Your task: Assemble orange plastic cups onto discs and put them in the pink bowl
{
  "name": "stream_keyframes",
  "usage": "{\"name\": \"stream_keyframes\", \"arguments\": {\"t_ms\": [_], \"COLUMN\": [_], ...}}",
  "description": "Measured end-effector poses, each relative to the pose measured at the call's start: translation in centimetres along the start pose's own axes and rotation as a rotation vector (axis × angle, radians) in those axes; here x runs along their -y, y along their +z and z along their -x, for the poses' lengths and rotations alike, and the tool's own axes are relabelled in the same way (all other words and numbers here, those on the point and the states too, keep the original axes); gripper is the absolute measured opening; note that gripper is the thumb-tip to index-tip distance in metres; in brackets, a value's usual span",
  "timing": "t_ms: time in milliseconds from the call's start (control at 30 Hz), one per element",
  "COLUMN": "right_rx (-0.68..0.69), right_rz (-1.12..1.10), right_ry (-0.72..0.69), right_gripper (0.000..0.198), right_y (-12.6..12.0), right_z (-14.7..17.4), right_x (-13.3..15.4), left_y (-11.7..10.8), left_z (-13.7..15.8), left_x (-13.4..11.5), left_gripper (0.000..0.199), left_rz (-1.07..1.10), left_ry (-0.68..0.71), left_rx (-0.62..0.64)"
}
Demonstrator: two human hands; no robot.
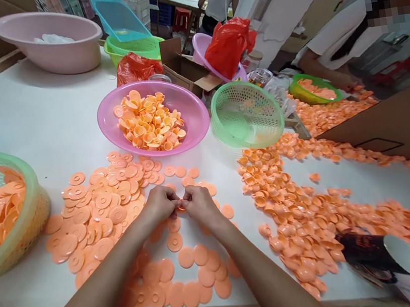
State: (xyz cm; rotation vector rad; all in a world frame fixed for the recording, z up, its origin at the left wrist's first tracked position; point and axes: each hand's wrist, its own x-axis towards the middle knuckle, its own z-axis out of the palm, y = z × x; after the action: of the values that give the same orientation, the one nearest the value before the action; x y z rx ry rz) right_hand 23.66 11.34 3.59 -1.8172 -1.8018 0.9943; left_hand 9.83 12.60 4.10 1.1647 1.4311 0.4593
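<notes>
My left hand [163,202] and my right hand [198,202] meet over the table, fingertips pinched together on a small orange plastic piece [181,208], mostly hidden by the fingers. Flat orange plastic discs, some with a raised ring like toy saucers [103,201], lie in a heap beside my left forearm and around both hands. Small orange toy cups [290,217] spread over the table to the right of my right hand. Beyond my hands, a pink-purple basin [104,119] holds a pile of cups, several seemingly joined to discs.
A green mesh basket [39,197] of discs stands at left, another green basket [279,112] at back right. A pink tub [80,54] and red bags [228,46] are farther back. A dark printed cup [367,252] lies among toy cups. Another person's arm [314,64] reaches in at right.
</notes>
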Motion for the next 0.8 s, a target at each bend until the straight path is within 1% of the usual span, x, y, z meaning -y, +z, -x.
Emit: {"name": "stream_keyframes", "arguments": {"t_ms": [67, 133, 200, 300, 367, 433, 500, 533, 567, 600, 667, 733, 767, 800], "right_rx": [-0.036, -0.111, -0.126, -0.082, -0.069, 0.006, 0.086, 0.09, 0.065, 0.019, -0.075, -0.145, -0.2, -0.27], "right_rz": [-0.018, -0.048, -0.08, -0.14, -0.206, -0.318, -0.452, -0.509, -0.556, -0.587, -0.591, -0.517, -0.451, -0.365], "right_ry": [0.002, 0.009, 0.038, 0.071, 0.078, 0.093, 0.107, 0.112, 0.116, 0.125, 0.154, 0.18, 0.185, 0.179], "right_gripper": [0.018, 0.018, 0.017, 0.017, 0.013, 0.009, 0.011, 0.015, 0.021, 0.026, 0.032, 0.034, 0.035, 0.035], "right_y": [0.3, 0.6, 1.0, 1.0, 0.6, -0.1, -1.0, -1.5, -2.1, -2.8, -4.2, -5.8, -6.8, -7.7], "right_z": [0.2, 0.4, 0.5, 0.4, 0.6, 1.2, 2.3, 3.0, 3.7, 4.5, 5.8, 6.8, 7.2, 7.4], "right_x": [0.0, -0.2, -0.3, -0.2, 0.1, 0.3, 0.1, -0.3, -0.7, -1.3, -2.8, -4.9, -6.1, -7.3], "left_y": [-0.1, -0.1, 0.0, 0.3, 0.6, 0.7, 0.2, -0.4, -1.3, -2.6, -5.9, -9.5, -11.0, -12.2], "left_z": [-0.1, -0.1, -0.1, 0.2, 0.9, 2.0, 3.2, 3.8, 4.1, 4.3, 4.0, 3.1, 2.6, 2.3], "left_x": [0.0, 0.1, 0.1, 0.0, -0.1, -0.1, -0.3, -0.7, -1.4, -2.5, -5.8, -9.4, -10.9, -11.9], "left_gripper": [0.019, 0.016, 0.013, 0.012, 0.011, 0.01, 0.01, 0.01, 0.01, 0.011, 0.015, 0.029, 0.038, 0.044], "left_rz": [0.013, 0.02, 0.017, -0.027, -0.069, -0.11, -0.107, -0.08, -0.041, 0.008, 0.099, 0.169, 0.168, 0.143], "left_ry": [-0.027, -0.031, -0.031, -0.02, 0.009, 0.052, 0.088, 0.109, 0.143, 0.195, 0.347, 0.479, 0.511, 0.529], "left_rx": [0.013, -0.002, -0.022, -0.052, -0.084, -0.126, -0.169, -0.195, -0.234, -0.289, -0.444, -0.605, -0.678, -0.725]}}
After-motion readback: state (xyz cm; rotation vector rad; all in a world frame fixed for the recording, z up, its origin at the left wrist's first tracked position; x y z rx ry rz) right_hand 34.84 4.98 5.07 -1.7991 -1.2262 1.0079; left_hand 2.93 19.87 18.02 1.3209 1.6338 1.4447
